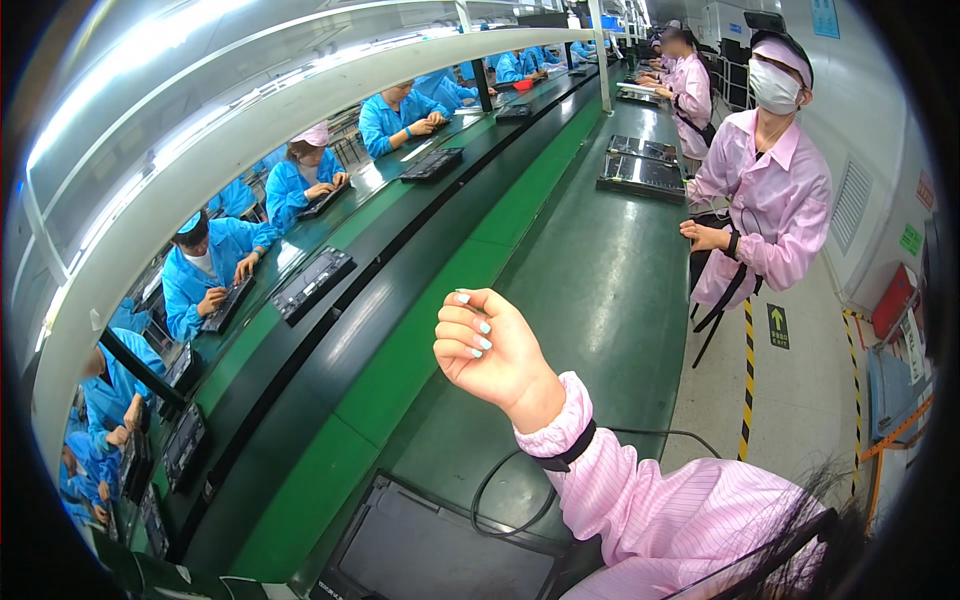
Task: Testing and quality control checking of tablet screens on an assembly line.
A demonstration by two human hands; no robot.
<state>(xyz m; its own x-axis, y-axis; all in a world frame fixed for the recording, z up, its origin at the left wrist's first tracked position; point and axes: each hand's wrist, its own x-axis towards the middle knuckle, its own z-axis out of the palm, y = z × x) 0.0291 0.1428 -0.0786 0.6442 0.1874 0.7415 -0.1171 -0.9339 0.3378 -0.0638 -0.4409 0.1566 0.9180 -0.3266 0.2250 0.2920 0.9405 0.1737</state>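
Note:
My right hand (490,350) is raised above the dark green conveyor belt (600,290), its fingers curled in toward the palm with nothing in them. The nails are painted a pale colour. A pink striped sleeve covers the forearm, and a black wrist strap (566,452) sits at the cuff with a thin black cable (500,505) looping down from it. Below the hand lies a dark flat laptop-like device (440,550) at the belt's near end. My left hand is out of the picture.
A person in a pink coat and face mask (770,200) stands at the right of the belt; more stand behind. Two dark devices (640,172) lie farther up the belt. Several workers in blue coats (210,270) sit along the left line. A yellow-black floor stripe (747,380) runs on the right.

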